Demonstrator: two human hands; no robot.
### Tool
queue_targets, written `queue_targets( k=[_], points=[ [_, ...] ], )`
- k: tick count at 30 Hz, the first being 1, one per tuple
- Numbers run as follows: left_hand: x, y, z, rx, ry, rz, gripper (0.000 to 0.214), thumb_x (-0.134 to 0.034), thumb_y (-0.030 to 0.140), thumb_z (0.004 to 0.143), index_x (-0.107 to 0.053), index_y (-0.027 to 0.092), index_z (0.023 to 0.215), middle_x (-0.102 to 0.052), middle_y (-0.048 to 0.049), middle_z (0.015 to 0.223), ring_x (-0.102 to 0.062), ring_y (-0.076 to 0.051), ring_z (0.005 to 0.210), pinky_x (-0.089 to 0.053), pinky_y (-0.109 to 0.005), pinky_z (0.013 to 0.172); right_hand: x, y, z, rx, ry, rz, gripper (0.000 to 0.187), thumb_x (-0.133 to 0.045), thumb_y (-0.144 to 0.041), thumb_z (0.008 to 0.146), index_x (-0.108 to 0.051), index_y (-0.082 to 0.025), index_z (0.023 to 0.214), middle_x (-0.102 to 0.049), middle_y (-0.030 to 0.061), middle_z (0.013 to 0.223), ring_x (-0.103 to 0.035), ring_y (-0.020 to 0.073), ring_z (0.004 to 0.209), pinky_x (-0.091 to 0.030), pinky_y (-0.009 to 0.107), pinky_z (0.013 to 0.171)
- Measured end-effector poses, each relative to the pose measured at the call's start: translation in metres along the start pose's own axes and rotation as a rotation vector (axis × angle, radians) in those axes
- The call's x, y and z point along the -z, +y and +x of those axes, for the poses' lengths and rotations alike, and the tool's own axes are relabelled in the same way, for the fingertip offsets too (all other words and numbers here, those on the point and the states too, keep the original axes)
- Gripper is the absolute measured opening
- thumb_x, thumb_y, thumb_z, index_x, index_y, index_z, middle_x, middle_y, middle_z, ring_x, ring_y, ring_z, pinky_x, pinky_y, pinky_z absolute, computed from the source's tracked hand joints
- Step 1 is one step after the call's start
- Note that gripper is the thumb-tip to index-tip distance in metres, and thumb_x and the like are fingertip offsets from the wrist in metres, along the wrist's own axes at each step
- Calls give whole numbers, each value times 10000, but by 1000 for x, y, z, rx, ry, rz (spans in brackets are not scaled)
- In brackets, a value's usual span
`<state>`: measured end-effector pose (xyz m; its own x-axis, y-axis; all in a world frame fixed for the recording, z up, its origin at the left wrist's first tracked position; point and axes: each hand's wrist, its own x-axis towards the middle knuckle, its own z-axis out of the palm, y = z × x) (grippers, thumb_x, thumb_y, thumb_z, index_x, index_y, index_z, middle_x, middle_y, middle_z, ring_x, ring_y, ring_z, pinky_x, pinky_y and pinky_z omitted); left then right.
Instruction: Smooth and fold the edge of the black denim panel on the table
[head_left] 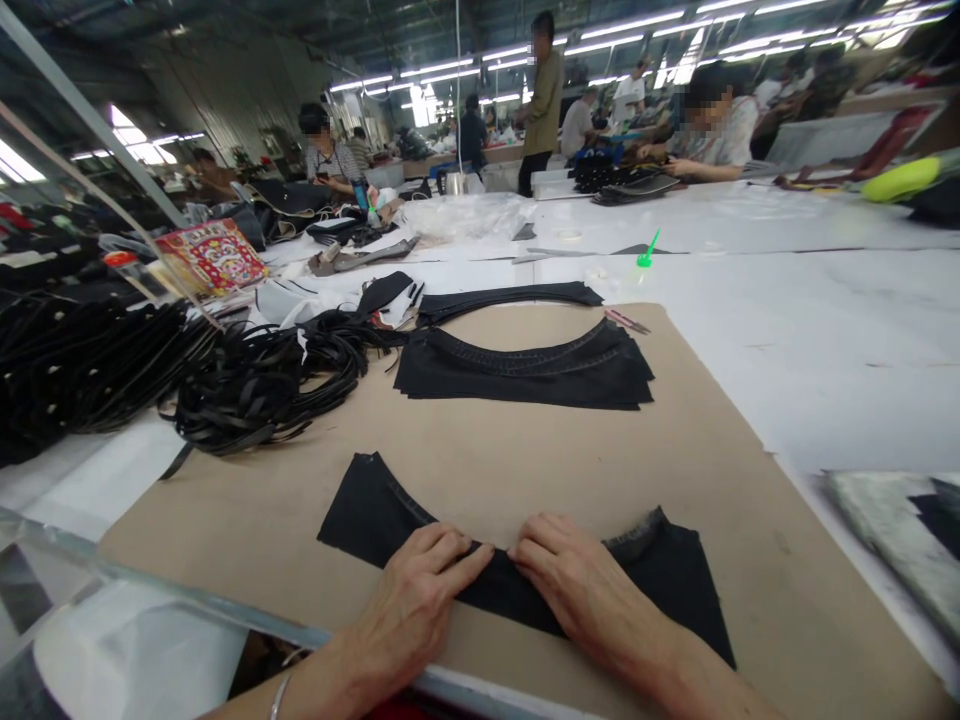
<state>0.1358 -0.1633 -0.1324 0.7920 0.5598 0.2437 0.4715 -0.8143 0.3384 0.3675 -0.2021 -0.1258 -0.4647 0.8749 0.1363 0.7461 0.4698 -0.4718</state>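
Note:
A curved black fabric piece [499,595] lies on the brown board close to me, its concave edge facing away. Along that edge, greyish strips show at both ends, where the border looks turned over. My left hand [426,582] grips the middle of the edge, thumb and fingers closed together on it. Just to its right, my right hand [576,575] has its fingers bunched on the same edge, hiding part of it. Farther back rests a stack of similar black pieces [517,385] with curved, greyish-marked edges.
Behind the stack are more curved black pieces [510,296] and small red-handled snips [627,321]. A tangle of black strips [247,395] covers the brown board's [300,510] left side. A green-tipped bottle [645,258] stands on the white table [825,330]. Several people work beyond.

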Motion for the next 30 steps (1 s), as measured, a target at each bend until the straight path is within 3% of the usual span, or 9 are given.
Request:
queue_targets(
  k=[5,10,14,19,26,30],
  points=[
    [-5,0,0,-13,-9,52,486,-407,28,840,-578,203,1261,-616,-81,1030,-536,-221,1003,-504,-388,890,6,5,-6,27,-15,-45,156,-469,-98,929,-579,-197,880,-569,22,902,-502,174,841,-390,326,793],
    [-4,1,3,-41,23,66,485,-379,-5,838,-584,196,1230,-588,-94,1150,-517,-220,1065,-471,-385,920,12,11,-12,74,-16,-86,144,-482,-101,929,-581,-191,876,-574,17,877,-488,164,811,-374,311,769],
    [-3,4,8,-62,-42,10,490,-379,9,851,-526,170,1289,-619,-79,1053,-531,-201,979,-472,-363,895,15,14,-15,97,-7,-104,154,-476,-100,933,-591,-184,874,-576,19,860,-481,162,803,-373,310,765],
    [-7,5,10,-101,-89,113,480,-427,64,867,-517,200,1318,-607,-69,956,-529,-210,899,-475,-356,816,14,13,-19,106,8,-104,144,-491,-83,919,-596,-182,917,-585,23,891,-482,165,831,-386,312,799],
    [25,-24,23,-264,-117,206,456,-453,36,874,-589,282,1233,-608,-41,1058,-531,-178,1004,-373,-336,914,-9,-8,-14,37,70,-178,177,-557,-45,859,-597,-172,975,-578,32,895,-486,184,819,-399,323,779],
    [30,-26,29,-220,-135,117,391,-437,38,874,-633,232,1151,-616,-54,1086,-538,-179,1020,-375,-344,928,-19,-17,-6,-26,114,-183,209,-555,7,822,-591,-175,920,-567,34,893,-487,189,815,-400,322,772]
  ],
)
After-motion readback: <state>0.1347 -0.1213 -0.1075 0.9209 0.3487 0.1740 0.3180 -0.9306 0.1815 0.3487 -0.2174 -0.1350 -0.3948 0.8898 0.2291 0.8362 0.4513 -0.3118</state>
